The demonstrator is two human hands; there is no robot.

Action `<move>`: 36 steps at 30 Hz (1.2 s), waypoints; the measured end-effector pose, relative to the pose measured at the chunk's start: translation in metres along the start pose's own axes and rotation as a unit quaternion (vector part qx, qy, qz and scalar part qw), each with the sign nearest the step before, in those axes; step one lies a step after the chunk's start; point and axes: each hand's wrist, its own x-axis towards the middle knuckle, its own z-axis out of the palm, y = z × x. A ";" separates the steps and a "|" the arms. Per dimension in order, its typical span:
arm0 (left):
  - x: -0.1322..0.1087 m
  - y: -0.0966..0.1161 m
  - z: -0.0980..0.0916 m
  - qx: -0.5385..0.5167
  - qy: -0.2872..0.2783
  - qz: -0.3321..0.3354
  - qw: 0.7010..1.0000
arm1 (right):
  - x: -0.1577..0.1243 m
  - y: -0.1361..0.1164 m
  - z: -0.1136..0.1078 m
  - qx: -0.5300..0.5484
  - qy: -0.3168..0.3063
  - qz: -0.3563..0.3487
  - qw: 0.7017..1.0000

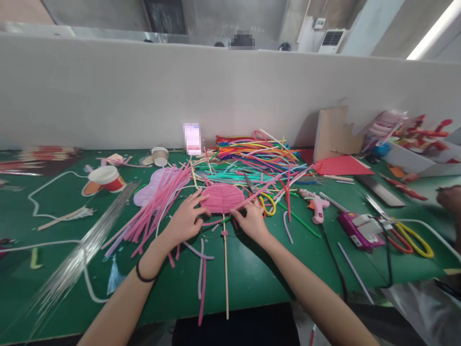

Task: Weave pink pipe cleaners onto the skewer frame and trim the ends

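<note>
Pink oval: in the head view, the ribbed pink oval point(222, 198) lies at the middle of the worktop point(144, 307), between the person's two hands.
Left hand: the left hand point(185, 218) touches the oval's left edge with its fingers spread, the thumb apart from them and lower down.
Right hand: the right hand point(253, 222) has its thumb at the oval's lower right edge; whether its fingers are clamped on anything, I cannot tell (they curl partly out of sight).
Stick: a pale stick point(226, 278) runs from below the oval toward the person, with a small pink knot point(224, 233) on it.
Pink stems: a loose bundle of pink stems point(154, 209) lies left of the oval, partly over a lilac shape point(142, 193).
Coloured pile: many-coloured stems point(252, 156) are heaped beyond the oval.
Yellow-handled scissors: the yellow-handled scissors point(272, 206) lie just beside the right hand.
Glue gun: a pink glue gun point(319, 207) lies farther right, near a purple box point(355, 233).
Far left: a paper cup point(118, 182) stands tilted near a sheaf of thin wires point(91, 240).
Far right: another person's hand point(450, 198) shows at the edge, well apart from the oval.
</note>
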 end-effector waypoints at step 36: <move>0.012 0.005 0.023 0.008 0.040 0.081 0.996 | 0.021 0.004 -0.002 -0.013 -0.062 -0.223 0.973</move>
